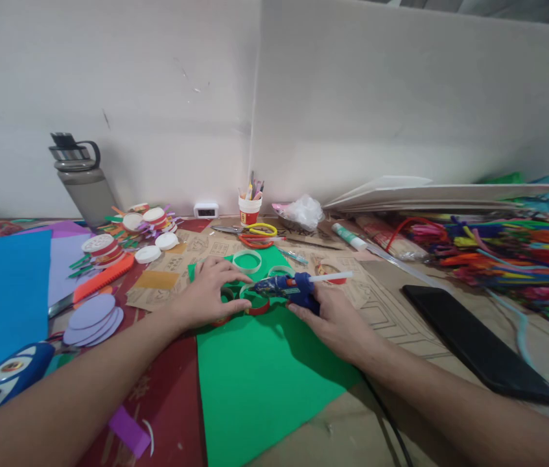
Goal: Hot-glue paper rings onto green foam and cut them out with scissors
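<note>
At the left of the frame, the blue sheet [6, 292] lies beside an orange-handled cutter [104, 280] and a stack of lilac discs [92, 318]. Near the centre, my left hand [213, 288] is half open over some small rings, thumb and forefinger parted; I cannot tell whether the fingers under it grip anything. The red ring [258, 311] sits on the green sheet [274, 383] at mid-frame, just by my thumb, with the glue gun [274, 285] pointing over it. Right of centre, my right hand [345, 321] is closed around the gun's handle. To do this well, I'd say, I should steady the ring from its outer wall, keep my thumb and forefinger clear of the hot nozzle, and squeeze gently for a thin, even bead. The phone [478, 344] lies farther right on the desk [317, 434]
</note>
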Tool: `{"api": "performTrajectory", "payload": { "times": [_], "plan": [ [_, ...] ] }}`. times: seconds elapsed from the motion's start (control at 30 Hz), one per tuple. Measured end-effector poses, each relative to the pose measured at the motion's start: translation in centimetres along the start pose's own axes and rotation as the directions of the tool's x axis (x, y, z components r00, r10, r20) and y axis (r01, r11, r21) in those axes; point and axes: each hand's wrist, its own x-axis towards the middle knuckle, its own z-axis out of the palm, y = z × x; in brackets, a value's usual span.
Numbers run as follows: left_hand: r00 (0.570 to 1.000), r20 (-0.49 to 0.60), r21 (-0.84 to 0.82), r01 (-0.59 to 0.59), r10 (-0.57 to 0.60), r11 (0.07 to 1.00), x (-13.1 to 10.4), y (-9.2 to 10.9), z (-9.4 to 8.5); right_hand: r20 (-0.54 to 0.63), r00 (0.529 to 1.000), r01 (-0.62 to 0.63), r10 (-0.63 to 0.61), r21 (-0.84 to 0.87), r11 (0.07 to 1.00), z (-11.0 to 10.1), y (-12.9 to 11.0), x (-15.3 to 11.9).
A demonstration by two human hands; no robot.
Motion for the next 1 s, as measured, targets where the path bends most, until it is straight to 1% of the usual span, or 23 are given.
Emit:
{"api": "performTrajectory", "payload": {
  "times": [0.27,0.47,0.67,1.0],
  "plan": [
    [1.0,-0.013,-0.013,0.0,-0.001,1.0,-0.04,-0.03,0.05,-0.008,1.0,-0.011,0.01,-0.027,1.0,0.11,0.07,-0.17],
    [1.0,-0.013,-0.01,-0.004,0.004,1.0,-0.05,-0.01,0.02,-0.002,1.0,0.009,-0.009,-0.01,1.0,0.19,0.21,0.13],
    [1.0,-0.015,-0.017,0.012,-0.013,1.0,-0.02,-0.08,0.13,-0.014,1.0,-0.018,0.018,-0.005,1.0,-0.05,-0.02,0.01],
    [1.0,-0.006,-0.024,0.019,-0.019,1.0,0.03,0.0,0.11,-0.037,0.999,0.004,-0.006,-0.062,0.998,-0.23,-0.38,-0.07]
  ]
}}
